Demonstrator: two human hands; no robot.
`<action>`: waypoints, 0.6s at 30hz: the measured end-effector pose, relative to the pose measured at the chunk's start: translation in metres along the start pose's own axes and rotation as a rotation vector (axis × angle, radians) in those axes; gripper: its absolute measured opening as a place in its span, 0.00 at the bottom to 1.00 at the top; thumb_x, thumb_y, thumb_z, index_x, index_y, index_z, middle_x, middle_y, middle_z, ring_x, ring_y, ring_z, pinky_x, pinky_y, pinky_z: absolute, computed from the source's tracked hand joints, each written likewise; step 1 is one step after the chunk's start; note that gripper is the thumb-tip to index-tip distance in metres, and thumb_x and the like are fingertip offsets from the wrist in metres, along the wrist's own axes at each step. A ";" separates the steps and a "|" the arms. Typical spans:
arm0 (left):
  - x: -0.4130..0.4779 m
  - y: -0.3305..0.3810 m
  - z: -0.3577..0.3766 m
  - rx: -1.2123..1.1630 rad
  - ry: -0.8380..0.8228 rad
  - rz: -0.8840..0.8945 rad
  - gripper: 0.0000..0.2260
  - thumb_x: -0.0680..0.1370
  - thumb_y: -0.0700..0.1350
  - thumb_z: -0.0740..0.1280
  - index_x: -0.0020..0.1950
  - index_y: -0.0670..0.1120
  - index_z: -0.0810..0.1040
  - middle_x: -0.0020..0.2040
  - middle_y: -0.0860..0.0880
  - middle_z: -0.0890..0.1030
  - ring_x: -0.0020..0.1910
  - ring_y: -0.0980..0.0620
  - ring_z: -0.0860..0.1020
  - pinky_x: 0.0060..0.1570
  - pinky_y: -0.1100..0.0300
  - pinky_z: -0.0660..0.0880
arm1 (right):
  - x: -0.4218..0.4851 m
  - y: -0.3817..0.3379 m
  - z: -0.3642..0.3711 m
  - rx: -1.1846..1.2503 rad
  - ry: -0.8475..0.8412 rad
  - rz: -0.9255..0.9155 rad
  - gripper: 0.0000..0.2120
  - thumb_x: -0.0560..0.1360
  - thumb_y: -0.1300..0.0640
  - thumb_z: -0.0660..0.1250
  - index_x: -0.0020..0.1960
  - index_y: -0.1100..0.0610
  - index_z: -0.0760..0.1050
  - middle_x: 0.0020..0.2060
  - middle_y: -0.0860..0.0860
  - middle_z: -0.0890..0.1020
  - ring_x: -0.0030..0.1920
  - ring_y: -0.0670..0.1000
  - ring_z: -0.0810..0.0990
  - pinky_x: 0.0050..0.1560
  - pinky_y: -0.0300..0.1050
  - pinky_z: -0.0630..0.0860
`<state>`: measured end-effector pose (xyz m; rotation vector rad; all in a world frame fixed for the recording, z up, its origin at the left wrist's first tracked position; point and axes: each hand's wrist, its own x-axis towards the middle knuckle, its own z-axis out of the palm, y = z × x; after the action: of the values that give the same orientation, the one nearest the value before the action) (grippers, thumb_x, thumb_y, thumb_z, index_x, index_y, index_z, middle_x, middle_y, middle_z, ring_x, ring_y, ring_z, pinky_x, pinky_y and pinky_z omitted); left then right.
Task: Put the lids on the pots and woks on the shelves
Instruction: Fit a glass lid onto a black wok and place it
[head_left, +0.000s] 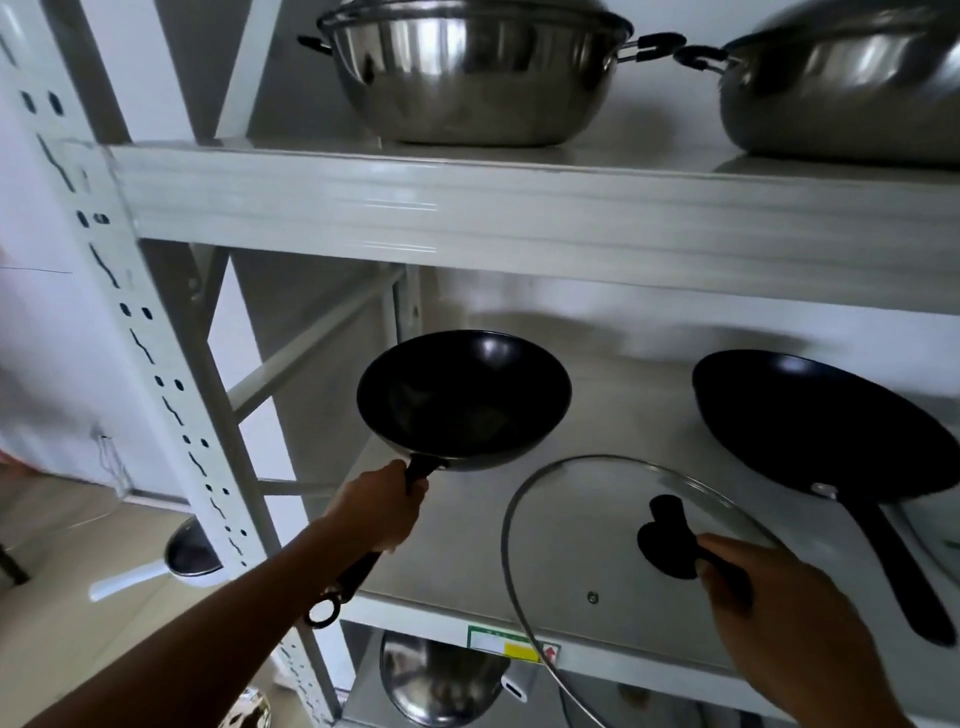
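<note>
Left hand (382, 512) was clenched round the small black round wok (462, 397)'s handle, steadying it on the middle shelf (467, 566); right hand (769, 603) gripped the clear glass lid (587, 525)'s black knob just beside it, probably ready to cap it.

The left hand (382, 512) is closed around a black wok handle (363, 561), forearm stretched up from the lower left corner, bare to the wrist. The right hand (769, 597) rises from the lower right, fingers (722, 558) pinching a glass lid's black knob (667, 540), knuckles toward the camera.
</note>
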<state>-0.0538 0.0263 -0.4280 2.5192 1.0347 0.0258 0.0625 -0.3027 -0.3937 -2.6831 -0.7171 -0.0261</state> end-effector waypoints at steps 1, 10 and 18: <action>-0.001 -0.002 0.001 -0.008 0.015 0.016 0.16 0.82 0.56 0.53 0.53 0.45 0.72 0.42 0.45 0.83 0.36 0.47 0.84 0.45 0.52 0.82 | -0.005 -0.003 -0.006 0.008 -0.004 -0.002 0.14 0.78 0.47 0.59 0.60 0.39 0.76 0.46 0.44 0.81 0.45 0.48 0.77 0.49 0.44 0.73; -0.074 0.009 0.010 0.045 0.025 0.079 0.14 0.81 0.57 0.56 0.53 0.48 0.73 0.47 0.46 0.83 0.45 0.45 0.82 0.43 0.55 0.75 | 0.026 -0.068 -0.024 0.254 0.247 -0.158 0.08 0.76 0.53 0.66 0.54 0.48 0.79 0.39 0.46 0.80 0.35 0.40 0.71 0.36 0.34 0.65; -0.072 0.025 0.014 -0.314 -0.169 -0.085 0.23 0.79 0.61 0.59 0.66 0.47 0.71 0.55 0.47 0.81 0.49 0.48 0.80 0.51 0.58 0.75 | 0.113 -0.136 0.014 0.206 0.148 -0.178 0.08 0.72 0.52 0.63 0.47 0.51 0.79 0.44 0.53 0.83 0.47 0.59 0.81 0.45 0.48 0.78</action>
<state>-0.0868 -0.0439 -0.4210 2.1545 0.9838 -0.0451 0.0939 -0.1339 -0.3480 -2.3873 -0.8592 -0.1839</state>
